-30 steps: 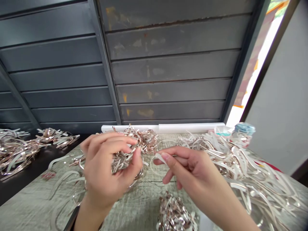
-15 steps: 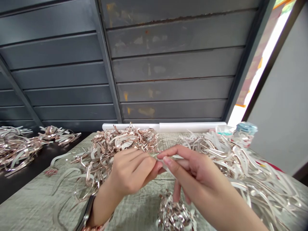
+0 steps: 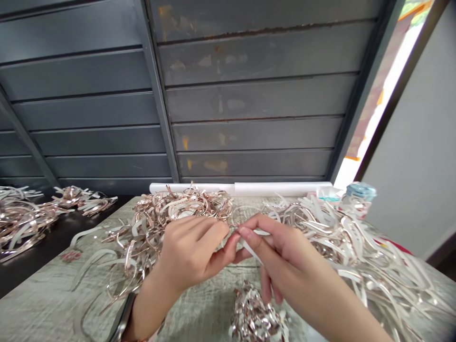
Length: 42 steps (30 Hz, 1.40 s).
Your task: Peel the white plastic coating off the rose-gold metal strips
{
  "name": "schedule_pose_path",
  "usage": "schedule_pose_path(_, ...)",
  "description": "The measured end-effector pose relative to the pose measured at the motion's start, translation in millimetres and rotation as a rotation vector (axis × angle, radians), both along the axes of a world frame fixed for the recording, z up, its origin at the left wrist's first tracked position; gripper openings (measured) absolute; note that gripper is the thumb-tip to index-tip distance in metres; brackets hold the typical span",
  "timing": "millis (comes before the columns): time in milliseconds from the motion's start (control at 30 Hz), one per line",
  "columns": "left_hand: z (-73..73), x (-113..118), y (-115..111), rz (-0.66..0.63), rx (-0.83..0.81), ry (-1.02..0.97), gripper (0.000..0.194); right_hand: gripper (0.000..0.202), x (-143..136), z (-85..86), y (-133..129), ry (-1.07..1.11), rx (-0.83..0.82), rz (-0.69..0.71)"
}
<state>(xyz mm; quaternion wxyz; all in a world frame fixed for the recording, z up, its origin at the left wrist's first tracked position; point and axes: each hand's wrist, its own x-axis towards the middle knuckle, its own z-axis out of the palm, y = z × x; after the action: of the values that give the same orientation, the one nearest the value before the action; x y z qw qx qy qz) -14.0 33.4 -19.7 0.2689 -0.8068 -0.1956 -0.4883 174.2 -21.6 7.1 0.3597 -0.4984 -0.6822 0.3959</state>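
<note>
My left hand (image 3: 195, 249) and my right hand (image 3: 281, 254) meet over the middle of the table, fingertips touching. Between my right thumb and index finger a thin whitish strip (image 3: 252, 249) is pinched; it slants down across the right fingers. The left fingers are curled, with thumb and index tip pressed at the strip's end; how much they hold is hidden. Below the hands lies a small heap of crinkled, shiny rose-gold pieces (image 3: 257, 316). A tangled pile of rose-gold and white strips (image 3: 185, 206) sits behind the left hand.
Long loose strips (image 3: 359, 251) cover the table's right side. More strips (image 3: 32, 218) lie on a dark surface at left. A white roll (image 3: 281, 189) runs along the back, below a grey slatted panel (image 3: 249, 99). A blue-lidded jar (image 3: 359, 197) stands at back right.
My left fingertips and thumb have shifted slightly at the strip, and the right thumb and index finger have closed together. The view has moved a little.
</note>
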Motion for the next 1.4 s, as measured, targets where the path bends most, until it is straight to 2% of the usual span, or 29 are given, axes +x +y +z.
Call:
schedule_pose_path(167, 1.4, 3, 1, 0.013, -0.009, 0.078, 0.022, 0.032, -1, 1.4, -1, -0.034, 0.0, -0.038)
schedule_pose_path(533, 0.3, 5, -2, -0.009, 0.005, -0.025, 0.006, 0.033, 0, 8.7, -4, -0.146, 0.03, -0.064)
schedule_pose_path(833, -9.3, 7, -1, -0.042, 0.151, -0.104, 0.018, 0.032, 1, -0.7, -3, -0.084, 0.088, -0.105)
schedule_pose_path(1100, -15.8, 16, -1, -0.04, 0.174, -0.186, 0.019, 0.03, -3, -1.0, -1, -0.054, 0.103, -0.094)
schedule_pose_path(1267, -13.7, 16, 2, -0.021, 0.169, -0.256, 0.017, 0.031, -3, -3.0, -3, -0.016, 0.111, -0.069)
schedule_pose_path(1400, -11.3, 12, 1, -0.048, 0.118, -0.352, 0.027, 0.031, -3, 2.8, -7, 0.03, 0.167, -0.083)
